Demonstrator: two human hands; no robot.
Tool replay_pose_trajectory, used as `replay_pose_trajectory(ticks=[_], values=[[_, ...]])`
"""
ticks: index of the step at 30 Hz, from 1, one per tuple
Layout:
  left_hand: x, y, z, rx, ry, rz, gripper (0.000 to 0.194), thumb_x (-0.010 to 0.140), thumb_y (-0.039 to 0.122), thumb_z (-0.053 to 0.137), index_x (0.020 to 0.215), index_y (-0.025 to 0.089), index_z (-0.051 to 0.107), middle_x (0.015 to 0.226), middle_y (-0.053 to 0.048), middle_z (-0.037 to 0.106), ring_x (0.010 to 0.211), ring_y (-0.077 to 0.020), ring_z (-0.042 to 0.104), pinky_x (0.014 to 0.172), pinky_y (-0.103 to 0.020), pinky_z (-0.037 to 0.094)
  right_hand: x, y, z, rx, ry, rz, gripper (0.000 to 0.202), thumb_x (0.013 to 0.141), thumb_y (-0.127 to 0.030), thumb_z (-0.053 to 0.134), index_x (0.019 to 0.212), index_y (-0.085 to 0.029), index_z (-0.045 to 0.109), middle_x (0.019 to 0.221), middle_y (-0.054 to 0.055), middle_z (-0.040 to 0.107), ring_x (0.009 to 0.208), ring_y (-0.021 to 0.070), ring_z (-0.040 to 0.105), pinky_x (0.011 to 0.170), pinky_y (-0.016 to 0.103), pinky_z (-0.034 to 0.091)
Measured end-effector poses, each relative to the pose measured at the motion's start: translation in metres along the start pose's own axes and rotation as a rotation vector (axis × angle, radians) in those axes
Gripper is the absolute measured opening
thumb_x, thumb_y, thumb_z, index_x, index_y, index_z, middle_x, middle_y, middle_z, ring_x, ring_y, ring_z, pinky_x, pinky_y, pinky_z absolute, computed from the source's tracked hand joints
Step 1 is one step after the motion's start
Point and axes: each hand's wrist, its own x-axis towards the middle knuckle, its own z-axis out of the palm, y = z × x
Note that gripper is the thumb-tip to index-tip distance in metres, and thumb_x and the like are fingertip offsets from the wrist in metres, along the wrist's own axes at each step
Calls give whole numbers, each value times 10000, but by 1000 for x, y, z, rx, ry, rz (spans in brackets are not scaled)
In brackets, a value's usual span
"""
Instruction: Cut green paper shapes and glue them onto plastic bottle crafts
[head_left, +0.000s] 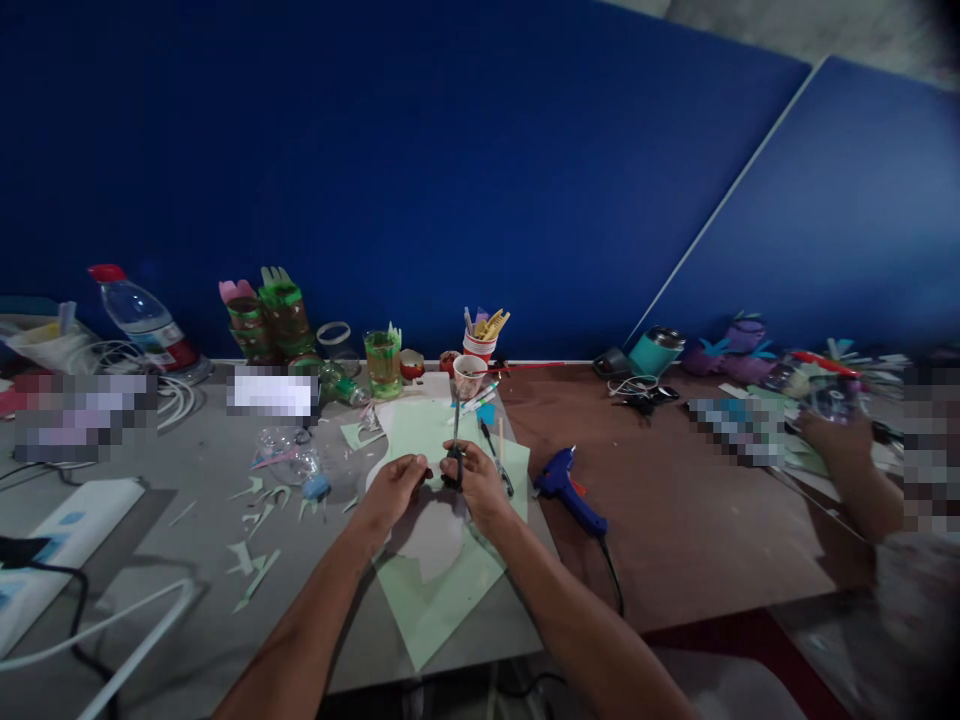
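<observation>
My right hand (480, 485) is closed round the dark handles of a pair of scissors (457, 425), whose blades point up and away from me. To the left of it, my left hand (396, 488) pinches a small dark piece (428, 474) between thumb and fingertips; its kind is too small to make out. Below both hands lie sheets of pale green paper (427, 610), with a whitish cut-out sheet (431, 540) on top. A black pen (496, 458) rests just right of the scissors.
A blue glue gun (574, 492) lies to the right, its cord trailing forward. Paper scraps (255, 515) and a clear plastic bottle piece (289, 455) are at left. Paper cups (469, 375) and green decorated containers (285, 315) stand behind. Another person's hand (836, 440) works at far right.
</observation>
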Motion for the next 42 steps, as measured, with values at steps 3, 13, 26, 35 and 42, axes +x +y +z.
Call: replay_pose_trajectory(ticks=[3,13,26,35,42], values=[[-2,4,2,29,-5,16,388,730,554,582,615,185,558,449,73,364,428,-92,328,439,-232,245,-1,-1,1,-8,-9,-2,443,537,-311,799,904,-179,588,596,-60,552,550,90,495,531,215,360],[-3,13,3,-76,125,9,282,692,430,642,601,187,531,457,83,372,425,-80,321,439,-221,246,-5,-2,2,-71,-104,-45,332,617,-346,734,874,-184,600,602,-50,507,562,95,462,517,214,337],[-1,16,-1,-392,247,22,285,650,387,704,648,184,505,492,102,346,424,-46,301,441,-197,261,-13,7,1,-517,-357,-209,317,712,-236,566,1024,-184,568,670,-42,488,577,99,422,529,220,322],[-1,18,0,-352,267,27,235,641,364,670,644,191,511,475,104,337,411,-50,289,429,-205,247,-12,12,-2,-633,-374,-280,313,727,-221,559,1038,-191,585,652,-49,486,562,100,407,514,208,332],[-1,18,2,-406,236,16,255,628,347,706,626,178,514,467,104,344,415,-41,288,437,-202,243,-12,12,0,-654,-365,-272,309,716,-229,567,1023,-191,586,665,-42,501,573,111,427,529,219,349]])
